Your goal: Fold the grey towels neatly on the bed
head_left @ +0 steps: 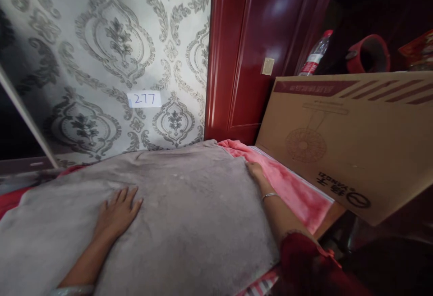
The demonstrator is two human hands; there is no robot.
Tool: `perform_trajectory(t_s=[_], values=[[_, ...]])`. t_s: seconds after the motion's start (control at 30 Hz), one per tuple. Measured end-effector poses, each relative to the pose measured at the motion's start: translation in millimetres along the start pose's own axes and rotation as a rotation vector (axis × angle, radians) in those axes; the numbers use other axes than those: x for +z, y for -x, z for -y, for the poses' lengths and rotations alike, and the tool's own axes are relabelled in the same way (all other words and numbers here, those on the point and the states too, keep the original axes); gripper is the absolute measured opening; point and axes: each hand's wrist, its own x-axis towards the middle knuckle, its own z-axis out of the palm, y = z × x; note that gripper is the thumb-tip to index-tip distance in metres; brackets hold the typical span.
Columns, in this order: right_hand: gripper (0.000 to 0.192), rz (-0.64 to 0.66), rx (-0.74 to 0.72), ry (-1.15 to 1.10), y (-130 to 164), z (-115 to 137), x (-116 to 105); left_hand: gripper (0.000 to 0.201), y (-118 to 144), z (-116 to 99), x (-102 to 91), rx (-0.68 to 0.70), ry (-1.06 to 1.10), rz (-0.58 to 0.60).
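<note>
My left hand lies flat, fingers spread, on the grey blanket, gripping nothing. My right hand rests at the blanket's right edge, beside the pink cloth; whether its fingers grip is unclear. A cardboard box leans nearby.

Home bedroom. Grey fleece blanket spread over pink blanket on bed, far edge against wall in silver damask wallpaper bearing paper label "277". Glossy dark-red wooden door at bed's far right corner. Cardboard fan box leans along right edge; plastic water bottle and household clutter behind.
</note>
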Motion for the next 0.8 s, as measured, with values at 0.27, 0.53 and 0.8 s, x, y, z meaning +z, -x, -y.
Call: perform_trajectory(t_s=[0.27, 0.53, 0.8], values=[[0.029, 0.01, 0.025, 0.011, 18, 0, -1, 0.068, 1, 0, -0.4, 0.001, 0.016, 0.001], [0.038, 0.108, 0.068, 0.089, 34, -18, -34, 0.068, -1, 1, 2.8, 0.022, 0.055, -0.048], [0.03, 0.062, 0.001, 0.171, 63, -27, -38, 0.068, -1, -2, -1.8, 0.032, 0.077, -0.043]])
